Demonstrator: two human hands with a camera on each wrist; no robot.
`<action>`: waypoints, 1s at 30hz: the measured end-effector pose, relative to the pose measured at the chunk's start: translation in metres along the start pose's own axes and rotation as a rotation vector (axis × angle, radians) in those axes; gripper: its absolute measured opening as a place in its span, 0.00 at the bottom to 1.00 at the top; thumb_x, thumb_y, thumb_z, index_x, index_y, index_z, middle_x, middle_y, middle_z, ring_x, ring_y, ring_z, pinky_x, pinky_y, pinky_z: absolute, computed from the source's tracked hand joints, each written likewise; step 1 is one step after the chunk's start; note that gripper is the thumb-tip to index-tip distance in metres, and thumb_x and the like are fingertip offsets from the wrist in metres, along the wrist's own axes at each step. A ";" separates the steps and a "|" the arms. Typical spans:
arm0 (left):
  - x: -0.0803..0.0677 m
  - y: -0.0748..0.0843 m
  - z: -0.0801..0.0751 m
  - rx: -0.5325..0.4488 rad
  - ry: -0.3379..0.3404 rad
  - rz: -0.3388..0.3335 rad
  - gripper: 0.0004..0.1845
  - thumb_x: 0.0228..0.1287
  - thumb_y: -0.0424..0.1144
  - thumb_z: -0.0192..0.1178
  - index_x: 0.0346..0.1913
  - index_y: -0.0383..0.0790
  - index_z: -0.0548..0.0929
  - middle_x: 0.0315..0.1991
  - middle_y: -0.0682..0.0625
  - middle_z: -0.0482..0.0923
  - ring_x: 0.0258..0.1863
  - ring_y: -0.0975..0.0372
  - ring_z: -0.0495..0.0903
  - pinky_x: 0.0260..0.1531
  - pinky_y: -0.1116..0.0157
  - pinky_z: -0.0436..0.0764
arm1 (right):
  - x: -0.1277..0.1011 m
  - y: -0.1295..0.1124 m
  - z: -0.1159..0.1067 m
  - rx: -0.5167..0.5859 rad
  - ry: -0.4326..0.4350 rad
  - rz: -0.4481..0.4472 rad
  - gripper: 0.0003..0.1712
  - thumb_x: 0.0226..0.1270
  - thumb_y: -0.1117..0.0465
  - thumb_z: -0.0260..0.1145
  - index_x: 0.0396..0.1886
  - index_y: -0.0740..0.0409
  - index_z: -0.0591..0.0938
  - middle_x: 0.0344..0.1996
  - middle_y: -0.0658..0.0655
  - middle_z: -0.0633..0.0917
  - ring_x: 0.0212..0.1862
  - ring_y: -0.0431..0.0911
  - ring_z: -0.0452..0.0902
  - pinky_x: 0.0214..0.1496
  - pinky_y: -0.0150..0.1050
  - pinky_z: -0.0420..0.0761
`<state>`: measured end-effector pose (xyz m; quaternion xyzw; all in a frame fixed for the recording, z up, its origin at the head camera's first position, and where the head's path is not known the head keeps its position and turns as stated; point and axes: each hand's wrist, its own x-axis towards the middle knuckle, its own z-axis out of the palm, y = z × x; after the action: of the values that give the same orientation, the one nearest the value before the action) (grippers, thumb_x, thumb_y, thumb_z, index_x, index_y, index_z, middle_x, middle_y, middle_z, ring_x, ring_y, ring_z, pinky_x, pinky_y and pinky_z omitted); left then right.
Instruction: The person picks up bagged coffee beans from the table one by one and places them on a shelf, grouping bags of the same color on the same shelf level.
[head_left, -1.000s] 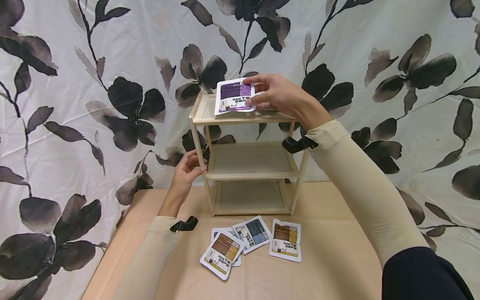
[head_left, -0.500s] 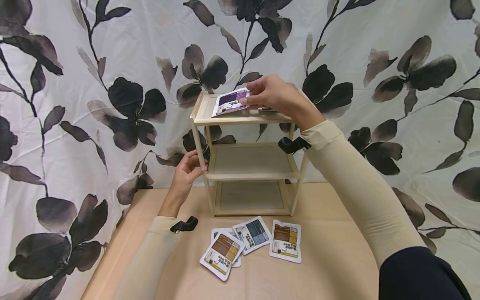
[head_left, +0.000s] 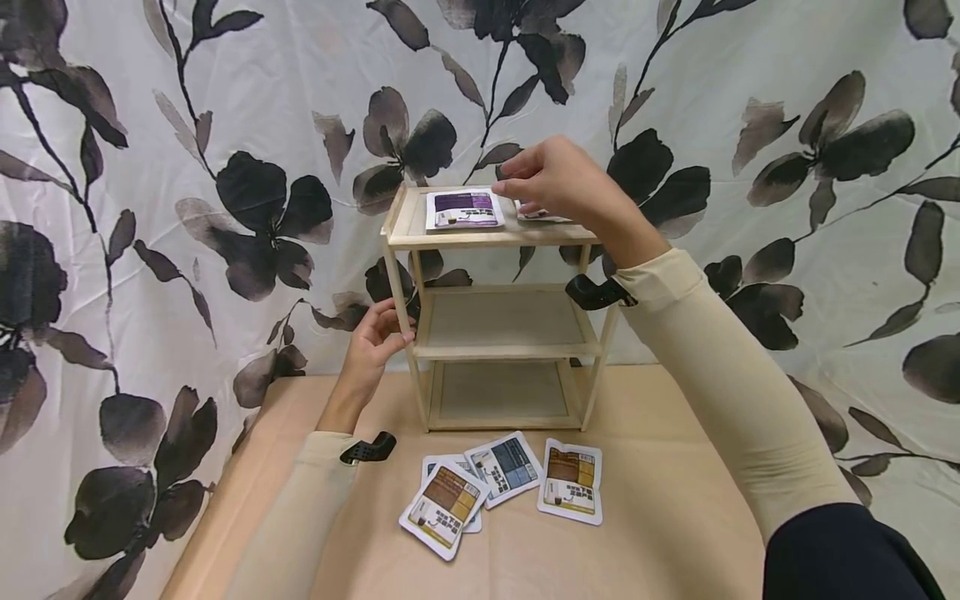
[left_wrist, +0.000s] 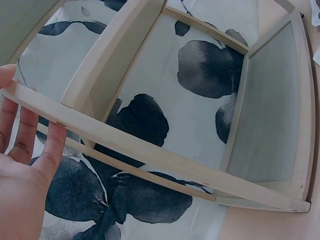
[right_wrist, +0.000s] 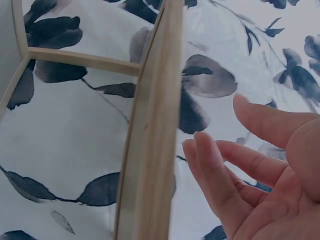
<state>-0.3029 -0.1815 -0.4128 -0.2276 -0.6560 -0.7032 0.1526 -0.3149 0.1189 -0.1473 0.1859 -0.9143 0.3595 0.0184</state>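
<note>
A light wooden three-tier shelf rack (head_left: 506, 350) stands at the back of the table. My left hand (head_left: 372, 337) holds its left front post, thumb on the near side and fingers behind, as the left wrist view (left_wrist: 30, 150) also shows. A purple-and-white packet (head_left: 465, 208) lies flat at the left of the top tier. My right hand (head_left: 562, 183) hovers just above that tier, to the packet's right, with its fingers loosely bent and nothing between them. Below it a second packet (head_left: 543, 216) on the top tier is partly hidden.
In front of the rack lie two brown packets (head_left: 445, 510) (head_left: 571, 482) and a blue packet (head_left: 508, 468). Another blue-edged packet (head_left: 475, 525) is mostly covered by the left brown one. A floral cloth (head_left: 262, 83) hangs close behind the rack.
My right hand lowered the purple packet onto the top tier and let it go, then rose slightly away to the right. My left hand stayed on the post.
</note>
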 end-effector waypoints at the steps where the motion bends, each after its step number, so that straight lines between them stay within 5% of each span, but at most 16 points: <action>1: 0.000 0.000 0.000 0.000 0.001 -0.002 0.27 0.65 0.20 0.62 0.63 0.46 0.77 0.46 0.49 0.81 0.47 0.57 0.78 0.50 0.66 0.81 | -0.003 0.000 0.000 -0.009 0.006 -0.019 0.31 0.71 0.48 0.68 0.69 0.55 0.77 0.59 0.56 0.83 0.46 0.47 0.86 0.57 0.39 0.80; 9: 0.002 0.000 -0.001 0.007 -0.001 -0.001 0.26 0.65 0.21 0.63 0.64 0.40 0.75 0.46 0.48 0.80 0.48 0.57 0.78 0.50 0.66 0.81 | -0.024 0.001 0.005 -0.093 0.060 -0.185 0.22 0.72 0.54 0.68 0.59 0.60 0.84 0.48 0.58 0.85 0.44 0.49 0.81 0.42 0.34 0.82; 15: 0.002 -0.001 -0.001 0.000 0.001 -0.008 0.26 0.65 0.21 0.63 0.63 0.45 0.77 0.46 0.49 0.80 0.47 0.57 0.78 0.50 0.65 0.81 | -0.034 0.014 0.011 -0.123 0.062 -0.201 0.23 0.70 0.53 0.69 0.60 0.58 0.83 0.48 0.55 0.86 0.44 0.49 0.79 0.43 0.36 0.79; 23: 0.002 -0.001 -0.002 0.000 -0.005 -0.017 0.27 0.64 0.21 0.63 0.64 0.42 0.75 0.46 0.50 0.81 0.47 0.56 0.78 0.51 0.65 0.81 | -0.050 0.027 0.019 -0.025 0.075 -0.233 0.20 0.69 0.57 0.71 0.58 0.57 0.85 0.46 0.55 0.86 0.43 0.47 0.81 0.42 0.31 0.82; 30: 0.003 -0.001 -0.001 0.000 0.002 -0.019 0.26 0.64 0.21 0.62 0.64 0.39 0.75 0.46 0.49 0.81 0.47 0.57 0.78 0.50 0.66 0.81 | -0.065 0.034 0.032 0.110 -0.013 -0.269 0.18 0.68 0.61 0.71 0.56 0.60 0.84 0.45 0.57 0.86 0.43 0.48 0.81 0.43 0.31 0.81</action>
<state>-0.3057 -0.1823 -0.4120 -0.2204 -0.6579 -0.7050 0.1466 -0.2636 0.1420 -0.2041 0.3100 -0.8600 0.4021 0.0502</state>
